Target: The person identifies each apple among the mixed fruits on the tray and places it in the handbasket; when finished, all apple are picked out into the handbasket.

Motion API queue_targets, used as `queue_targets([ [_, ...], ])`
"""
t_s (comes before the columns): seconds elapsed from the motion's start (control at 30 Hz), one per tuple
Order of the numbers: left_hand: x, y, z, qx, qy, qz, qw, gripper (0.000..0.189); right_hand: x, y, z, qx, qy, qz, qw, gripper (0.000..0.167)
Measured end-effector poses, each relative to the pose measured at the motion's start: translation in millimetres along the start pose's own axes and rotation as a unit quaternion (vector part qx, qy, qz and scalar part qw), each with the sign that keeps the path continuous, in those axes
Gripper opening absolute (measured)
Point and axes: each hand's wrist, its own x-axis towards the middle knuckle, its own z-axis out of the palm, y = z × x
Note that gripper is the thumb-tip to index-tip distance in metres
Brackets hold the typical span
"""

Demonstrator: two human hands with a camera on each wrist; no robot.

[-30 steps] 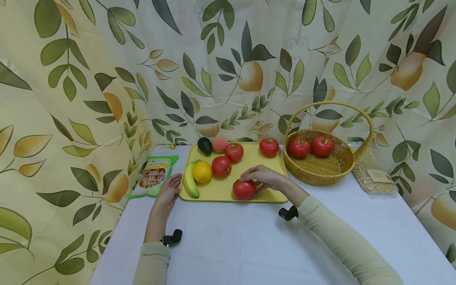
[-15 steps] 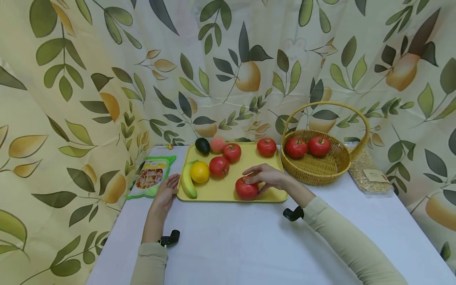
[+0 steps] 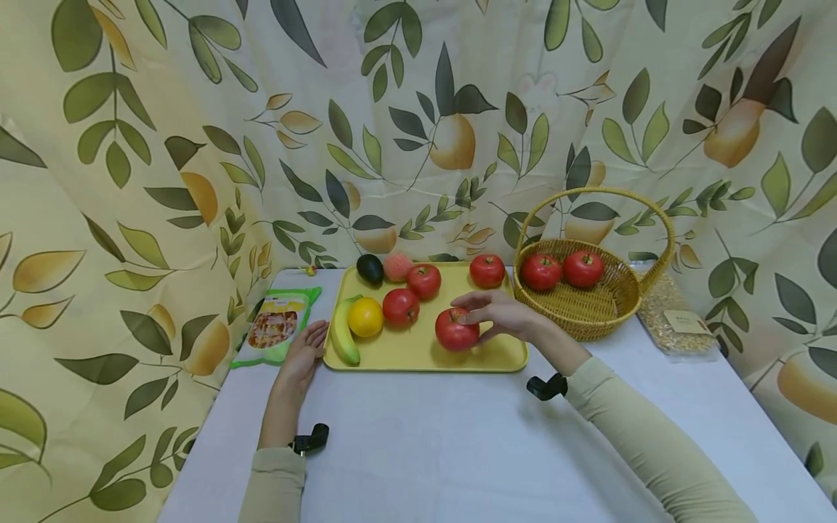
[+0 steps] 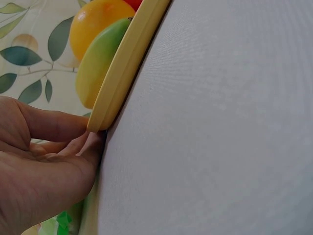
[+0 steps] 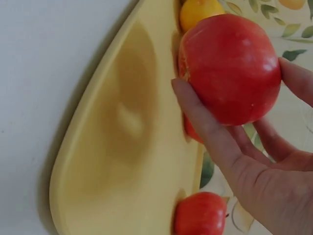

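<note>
apple (image 3: 456, 330) — pinched above the tray (image 3: 395, 350) by the right hand (image 3: 502, 314) — could drop if its smooth-looking skin slips; left hand (image 3: 303, 356) touches the tray, fingers mostly straight.

Apple (image 3: 454, 333) red, tray (image 3: 399, 356) yel., banana (image 3: 343, 333) yel.-grn., curtain (image 3: 418, 98) cream w/ grn. leaf print.

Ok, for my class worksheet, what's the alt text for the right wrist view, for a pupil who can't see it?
Right hand holding a shiny, round red apple above a smooth yellow tray. Another red apple sits on the tray at the picture's bottom; a round orange-yellow fruit shows, partly hidden, at the top, with white cloth to the left.
</note>
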Motion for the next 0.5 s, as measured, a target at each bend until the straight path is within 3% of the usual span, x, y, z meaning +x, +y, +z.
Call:
queue_targets([
  [0.5,-1.1,1.4,0.2,-0.001,0.003,-0.007,1.0000,0.073,-16.6,-30,-21,0.013,0.040,-0.032,0.9986,0.059],
])
